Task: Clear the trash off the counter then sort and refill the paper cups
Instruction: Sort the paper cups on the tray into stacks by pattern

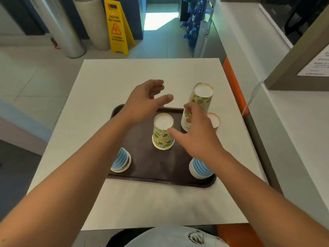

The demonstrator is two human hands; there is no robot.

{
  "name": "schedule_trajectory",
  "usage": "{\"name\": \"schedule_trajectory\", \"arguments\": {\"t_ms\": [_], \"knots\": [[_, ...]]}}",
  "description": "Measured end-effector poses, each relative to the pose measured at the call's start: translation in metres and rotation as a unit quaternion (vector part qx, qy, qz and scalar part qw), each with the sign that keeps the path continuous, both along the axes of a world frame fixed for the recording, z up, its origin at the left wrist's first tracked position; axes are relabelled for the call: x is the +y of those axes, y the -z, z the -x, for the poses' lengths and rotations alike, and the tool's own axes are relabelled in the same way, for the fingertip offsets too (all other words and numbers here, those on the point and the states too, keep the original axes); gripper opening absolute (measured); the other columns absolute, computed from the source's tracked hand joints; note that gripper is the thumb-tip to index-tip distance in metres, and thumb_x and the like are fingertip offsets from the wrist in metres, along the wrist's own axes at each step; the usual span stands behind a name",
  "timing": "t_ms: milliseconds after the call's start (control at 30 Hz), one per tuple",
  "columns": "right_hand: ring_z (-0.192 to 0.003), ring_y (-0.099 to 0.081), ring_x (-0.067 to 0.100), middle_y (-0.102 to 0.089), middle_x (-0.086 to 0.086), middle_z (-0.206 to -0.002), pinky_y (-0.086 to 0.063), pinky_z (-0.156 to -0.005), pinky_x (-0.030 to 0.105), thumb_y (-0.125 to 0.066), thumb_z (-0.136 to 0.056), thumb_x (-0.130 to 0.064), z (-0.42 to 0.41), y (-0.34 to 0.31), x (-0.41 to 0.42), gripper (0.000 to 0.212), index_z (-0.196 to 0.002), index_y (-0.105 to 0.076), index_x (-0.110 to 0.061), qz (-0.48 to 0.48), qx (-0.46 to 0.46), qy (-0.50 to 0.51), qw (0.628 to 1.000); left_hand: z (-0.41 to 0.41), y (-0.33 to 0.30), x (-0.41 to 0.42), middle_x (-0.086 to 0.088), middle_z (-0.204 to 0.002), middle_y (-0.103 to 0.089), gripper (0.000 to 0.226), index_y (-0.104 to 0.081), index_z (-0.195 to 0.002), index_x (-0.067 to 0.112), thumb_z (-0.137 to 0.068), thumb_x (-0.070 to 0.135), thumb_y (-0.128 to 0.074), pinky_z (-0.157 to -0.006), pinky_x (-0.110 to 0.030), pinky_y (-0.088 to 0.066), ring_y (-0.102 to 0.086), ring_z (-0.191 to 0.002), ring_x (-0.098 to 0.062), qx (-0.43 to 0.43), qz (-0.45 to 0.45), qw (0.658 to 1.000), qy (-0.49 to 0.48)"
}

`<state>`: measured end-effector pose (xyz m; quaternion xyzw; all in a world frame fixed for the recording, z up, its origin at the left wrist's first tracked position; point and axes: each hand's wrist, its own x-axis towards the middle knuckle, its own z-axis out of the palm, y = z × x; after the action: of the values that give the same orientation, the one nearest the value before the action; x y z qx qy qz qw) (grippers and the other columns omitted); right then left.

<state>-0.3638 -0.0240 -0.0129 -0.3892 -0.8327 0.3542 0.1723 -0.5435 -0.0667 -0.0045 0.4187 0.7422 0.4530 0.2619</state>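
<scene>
Upside-down paper cups stand on a brown tray [153, 168]: green-patterned stacks [162, 133], blue-striped stacks [200, 168].

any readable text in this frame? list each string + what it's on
"CAUTION WET FLOOR": upper part of the yellow floor sign, above its slipping-figure pictogram.
"CLEANING IN PROGRESS": lower part of the same sign.
White notice on the wall at right: printed lines, too blurred to read.
Paper cups on the brown tray: patterns only, no text visible.
Blue packets on the rack behind: no text legible.
</scene>
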Motion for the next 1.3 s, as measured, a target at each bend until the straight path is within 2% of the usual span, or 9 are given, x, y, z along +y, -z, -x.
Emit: {"name": "schedule_trajectory", "arguments": {"t_ms": [100,200,300,400,600,833,933,1067,1300], "knots": [[-0.148,-0.017,0.018,-0.010,0.000,-0.162,-0.023,-0.115,0.030,-0.084,-0.072,-0.032,0.033,0.033,-0.013,0.119,-0.154,0.000,-0.019,0.108,-0.026,0.007,0.994,0.017,0.002,-0.039,0.003,-0.131,-0.062,0.066,-0.053,-0.137,0.015,-0.080,0.036,-0.079,-0.102,-0.018,-0.044,-0.056,-0.121,-0.003,0.015,0.037,0.999,0.021],[-0.150,-0.011,0.019,-0.003,0.003,-0.163,-0.017,-0.119,0.032,-0.091,-0.063,-0.027,0.062,0.062,-0.015,0.134,-0.154,0.008,-0.018,0.150,0.006,0.084,0.985,0.031,0.009,-0.075,0.009,-0.135,-0.059,0.082,-0.053,-0.138,0.020,-0.069,0.053,-0.081,-0.109,-0.025,-0.042,-0.053,-0.124,0.001,0.016,0.077,0.997,0.025],[-0.142,-0.029,0.022,-0.026,0.007,-0.156,-0.026,-0.111,0.027,-0.092,-0.061,-0.023,0.077,0.085,-0.017,0.121,-0.151,-0.011,-0.015,0.172,0.039,0.144,0.974,0.046,0.018,-0.110,0.015,-0.144,-0.050,0.096,-0.047,-0.143,0.028,-0.061,0.067,-0.078,-0.113,-0.027,-0.035,-0.045,-0.132,0.001,0.025,0.110,0.993,0.021],[-0.119,-0.052,0.021,-0.055,0.003,-0.128,-0.036,-0.089,0.023,-0.092,-0.061,-0.025,0.082,0.102,-0.018,0.088,-0.132,-0.040,-0.013,0.169,0.050,0.182,0.967,0.060,0.030,-0.143,0.018,-0.149,-0.043,0.112,-0.040,-0.147,0.033,-0.050,0.072,-0.080,-0.115,-0.028,-0.031,-0.038,-0.137,0.002,-0.007,0.119,0.993,0.025],[-0.110,-0.055,0.013,-0.059,-0.003,-0.121,-0.041,-0.090,0.024,-0.089,-0.065,-0.030,0.082,0.115,-0.027,0.075,-0.126,-0.048,-0.018,0.140,0.082,0.189,0.969,0.064,0.089,-0.189,0.019,-0.149,-0.042,0.128,-0.034,-0.149,0.032,-0.038,0.063,-0.090,-0.117,-0.029,-0.030,-0.037,-0.138,0.003,-0.043,0.117,0.992,0.003],[-0.112,-0.056,0.016,-0.060,-0.001,-0.125,-0.041,-0.088,0.025,-0.083,-0.071,-0.040,0.083,0.107,-0.035,0.069,-0.126,-0.047,-0.019,0.103,0.022,0.169,0.980,0.050,0.122,-0.179,0.022,-0.113,-0.063,0.067,-0.059,-0.124,0.028,-0.064,0.029,-0.091,-0.087,-0.007,-0.046,-0.057,-0.105,0.013,-0.005,0.031,0.999,-0.013],[-0.113,-0.059,0.021,-0.061,0.001,-0.124,-0.043,-0.086,0.028,-0.080,-0.070,-0.046,0.082,0.100,-0.030,0.071,-0.127,-0.049,-0.017,0.097,-0.024,0.177,0.979,0.051,0.121,-0.165,0.024,-0.111,-0.061,0.067,-0.057,-0.125,0.030,-0.067,0.031,-0.089,-0.082,-0.001,-0.043,-0.056,-0.102,0.014,-0.003,0.029,1.000,0.012],[-0.112,-0.061,0.024,-0.064,0.001,-0.123,-0.049,-0.089,0.034,-0.076,-0.064,-0.058,0.077,0.078,-0.027,0.076,-0.126,-0.053,-0.020,0.089,-0.048,0.195,0.976,0.050,0.117,-0.146,0.016,-0.113,-0.063,0.070,-0.056,-0.129,0.027,-0.068,0.035,-0.088,-0.083,-0.011,-0.050,-0.061,-0.101,-0.002,-0.009,0.036,0.999,0.029],[-0.106,-0.064,0.011,-0.066,-0.008,-0.119,-0.052,-0.089,0.031,-0.079,-0.064,-0.056,0.057,-0.016,-0.005,0.071,-0.124,-0.058,-0.023,0.009,0.080,0.229,0.970,0.041,0.117,-0.116,0.012,-0.113,-0.066,0.069,-0.058,-0.127,0.024,-0.066,0.031,-0.089,-0.086,-0.015,-0.052,-0.064,-0.102,-0.005,-0.042,0.037,0.997,0.052]]}}
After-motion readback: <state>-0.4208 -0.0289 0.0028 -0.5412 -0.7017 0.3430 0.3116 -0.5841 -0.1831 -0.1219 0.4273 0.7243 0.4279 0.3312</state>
